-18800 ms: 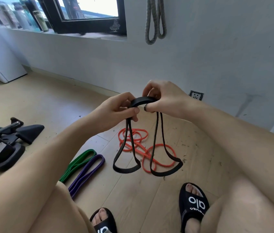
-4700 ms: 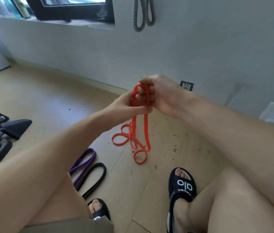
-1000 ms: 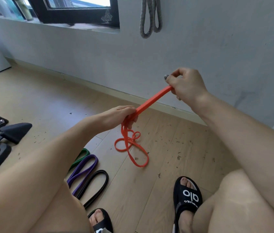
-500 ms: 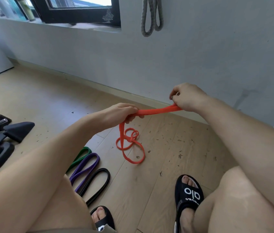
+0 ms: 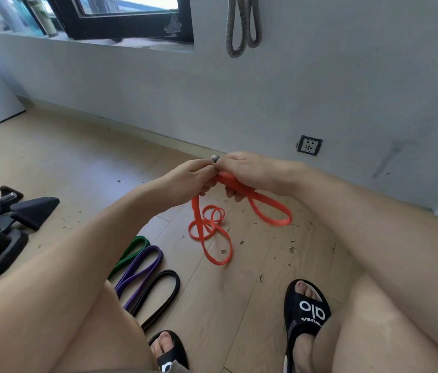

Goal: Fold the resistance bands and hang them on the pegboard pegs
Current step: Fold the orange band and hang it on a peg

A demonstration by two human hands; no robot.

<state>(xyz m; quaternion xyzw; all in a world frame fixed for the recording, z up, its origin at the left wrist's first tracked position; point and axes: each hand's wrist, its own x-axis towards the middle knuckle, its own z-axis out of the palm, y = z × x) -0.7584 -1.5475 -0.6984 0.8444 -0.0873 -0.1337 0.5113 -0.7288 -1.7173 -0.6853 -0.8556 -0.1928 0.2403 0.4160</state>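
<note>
- Broadly, a grey wall fills the top of the view, with a dark window frame at 11 o'clock and a socket at 2 o'clock from the hands.
- Wood floor spreads below, flecked with small dark bits.
- Black equipment sits at 9 o'clock.
- Grey band hangs in loops on the wall at 12 o'clock; its peg is out of view.
- Left hand and right hand meet at centre, fingers curled, both gripping the orange band.
- One orange loop sticks out toward 4 o'clock from the right hand; the rest drops from the left hand in tangled coils on the floor.
- Green band, purple band and black band lie side by side on the floor at 7 o'clock.
- Black slide on a foot at 5 o'clock.
</note>
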